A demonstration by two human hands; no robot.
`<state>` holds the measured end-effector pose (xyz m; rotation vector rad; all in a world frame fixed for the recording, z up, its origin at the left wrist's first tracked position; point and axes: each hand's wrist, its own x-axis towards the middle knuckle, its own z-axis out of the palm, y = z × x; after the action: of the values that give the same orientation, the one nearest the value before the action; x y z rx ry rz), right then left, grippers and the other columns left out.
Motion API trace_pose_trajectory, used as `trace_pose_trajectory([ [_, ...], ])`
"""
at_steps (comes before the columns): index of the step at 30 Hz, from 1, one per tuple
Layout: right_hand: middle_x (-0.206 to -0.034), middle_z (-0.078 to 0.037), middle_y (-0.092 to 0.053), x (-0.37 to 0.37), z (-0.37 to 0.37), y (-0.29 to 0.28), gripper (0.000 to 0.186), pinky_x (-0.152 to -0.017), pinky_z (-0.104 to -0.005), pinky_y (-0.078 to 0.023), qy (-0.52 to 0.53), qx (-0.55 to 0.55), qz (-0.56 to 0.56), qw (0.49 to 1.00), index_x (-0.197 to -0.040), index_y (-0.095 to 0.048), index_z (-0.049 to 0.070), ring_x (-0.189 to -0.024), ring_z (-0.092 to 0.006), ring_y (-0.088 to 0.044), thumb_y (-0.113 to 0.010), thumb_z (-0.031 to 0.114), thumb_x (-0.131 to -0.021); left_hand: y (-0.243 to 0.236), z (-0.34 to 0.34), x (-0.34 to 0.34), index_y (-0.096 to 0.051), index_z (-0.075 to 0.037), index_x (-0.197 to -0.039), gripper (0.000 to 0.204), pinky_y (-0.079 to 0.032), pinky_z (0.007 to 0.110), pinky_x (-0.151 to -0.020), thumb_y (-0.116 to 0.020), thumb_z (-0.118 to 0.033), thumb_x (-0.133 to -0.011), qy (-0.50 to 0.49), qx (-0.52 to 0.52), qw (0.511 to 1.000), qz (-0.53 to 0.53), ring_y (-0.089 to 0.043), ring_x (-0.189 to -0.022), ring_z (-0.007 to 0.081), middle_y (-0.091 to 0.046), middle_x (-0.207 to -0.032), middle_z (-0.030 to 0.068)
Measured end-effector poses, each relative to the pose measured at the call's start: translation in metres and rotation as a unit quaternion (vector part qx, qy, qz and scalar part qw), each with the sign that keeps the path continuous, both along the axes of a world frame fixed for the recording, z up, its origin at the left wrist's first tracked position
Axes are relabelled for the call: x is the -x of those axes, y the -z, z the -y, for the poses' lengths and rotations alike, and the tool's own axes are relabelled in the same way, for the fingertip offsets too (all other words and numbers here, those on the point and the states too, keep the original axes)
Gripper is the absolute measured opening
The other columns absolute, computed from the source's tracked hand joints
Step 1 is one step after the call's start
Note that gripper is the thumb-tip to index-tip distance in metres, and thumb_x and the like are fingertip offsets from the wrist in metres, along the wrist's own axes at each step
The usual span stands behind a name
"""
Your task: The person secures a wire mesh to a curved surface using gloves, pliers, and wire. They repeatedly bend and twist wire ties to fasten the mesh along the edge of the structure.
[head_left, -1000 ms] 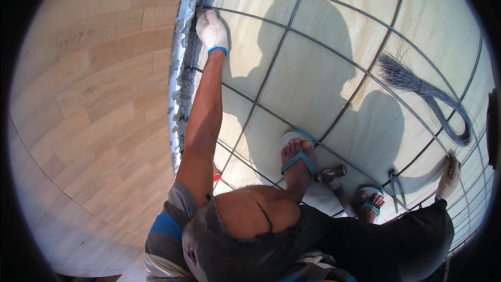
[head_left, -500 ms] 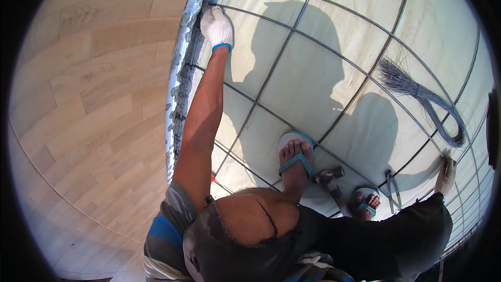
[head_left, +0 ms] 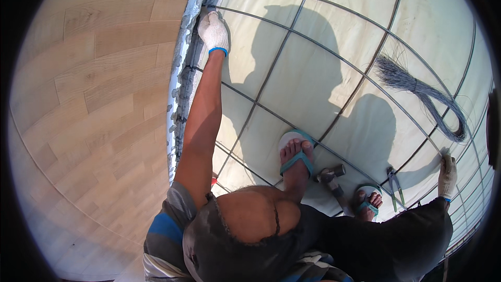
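Observation:
My left hand (head_left: 213,31), in a white knitted glove with a blue cuff, is closed in a fist at the left end of a thin steel rod (head_left: 326,49), beside the rough wall edge. That rod crosses the mesh of steel bars to my right hand (head_left: 447,176). The right glove looks soiled, and its fingers are closed round the rod; the fingertips are small in view. A looped bundle of tie wire (head_left: 417,87) lies on the mesh above my right hand. Pliers (head_left: 395,188) with greenish handles and a hammer (head_left: 332,180) lie near my feet.
A broken, grey-and-white wall edge (head_left: 180,73) runs along the left of the mesh. Beyond it lies a wood-look plank floor (head_left: 104,73). Pale sheeting (head_left: 302,94) lies under the bars. My sandalled feet (head_left: 296,154) stand among them. A small red thing (head_left: 214,180) shows beside my knee.
The view has shifted slightly. My left fist sits a little lower and further left, and more of the right glove's blue cuff shows. Both hands stay on the rod.

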<state>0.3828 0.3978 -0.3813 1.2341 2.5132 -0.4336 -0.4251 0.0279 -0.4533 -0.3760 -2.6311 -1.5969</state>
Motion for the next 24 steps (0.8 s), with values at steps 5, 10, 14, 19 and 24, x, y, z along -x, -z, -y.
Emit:
trace_pose_trajectory([
  [5, -0.111, -0.018, -0.067, 0.014, -0.003, 0.0, 0.028, -0.09, -0.0448, -0.053, 0.021, -0.024, -0.019, 0.999, -0.13, -0.066, 0.011, -0.104, -0.0389, -0.066, -0.059, 0.015, -0.104, 0.003, -0.002, 0.005, -0.063, 0.007, -0.08, 0.041, -0.045, 0.044, -0.067, -0.051, -0.025, -0.105, -0.007, 0.059, 0.996, -0.065, -0.057, -0.064, 0.0292, -0.059, -0.068, 0.0174],
  [10, -0.109, -0.018, -0.066, 0.02, -0.015, 0.002, 0.018, -0.09, -0.0424, -0.051, 0.055, -0.031, -0.062, 0.996, -0.116, -0.066, 0.003, -0.103, -0.0372, -0.065, -0.061, 0.012, -0.102, -0.003, -0.004, -0.001, -0.062, 0.007, -0.083, 0.041, -0.046, 0.043, -0.066, -0.051, -0.025, -0.106, -0.016, 0.089, 0.988, -0.126, -0.057, -0.063, 0.0276, -0.059, -0.069, 0.0159],
  [14, -0.107, -0.018, -0.064, 0.016, -0.028, 0.0, 0.015, -0.089, -0.041, -0.051, 0.062, 0.029, -0.121, 0.99, -0.112, -0.065, 0.001, -0.1, -0.037, -0.064, -0.062, 0.008, -0.1, -0.006, -0.008, -0.008, -0.063, 0.007, -0.084, 0.039, -0.046, 0.038, -0.065, -0.052, -0.022, -0.107, -0.018, 0.035, 0.998, -0.045, -0.057, -0.063, 0.0209, -0.06, -0.069, 0.0116],
  [19, -0.103, -0.016, -0.064, 0.009, -0.004, -0.001, 0.017, -0.088, -0.0415, -0.051, 0.071, 0.036, -0.097, 0.992, -0.112, -0.065, 0.002, -0.098, -0.0358, -0.064, -0.063, 0.004, -0.096, -0.002, -0.005, -0.002, -0.065, 0.007, -0.084, 0.039, -0.045, 0.038, -0.065, -0.054, -0.022, -0.106, -0.038, 0.002, 0.999, -0.002, -0.056, -0.063, 0.0199, -0.063, -0.069, 0.0103],
  [24, -0.103, -0.016, -0.064, 0.001, 0.003, 0.002, 0.02, -0.088, -0.0433, -0.052, 0.052, 0.03, -0.077, 0.995, -0.114, -0.067, 0.004, -0.098, -0.0378, -0.065, -0.061, 0.002, -0.095, 0.002, -0.006, 0.002, -0.066, 0.006, -0.081, 0.04, -0.044, 0.038, -0.063, -0.054, -0.022, -0.106, -0.033, 0.014, 0.999, -0.025, -0.055, -0.063, 0.0183, -0.062, -0.068, 0.0085],
])
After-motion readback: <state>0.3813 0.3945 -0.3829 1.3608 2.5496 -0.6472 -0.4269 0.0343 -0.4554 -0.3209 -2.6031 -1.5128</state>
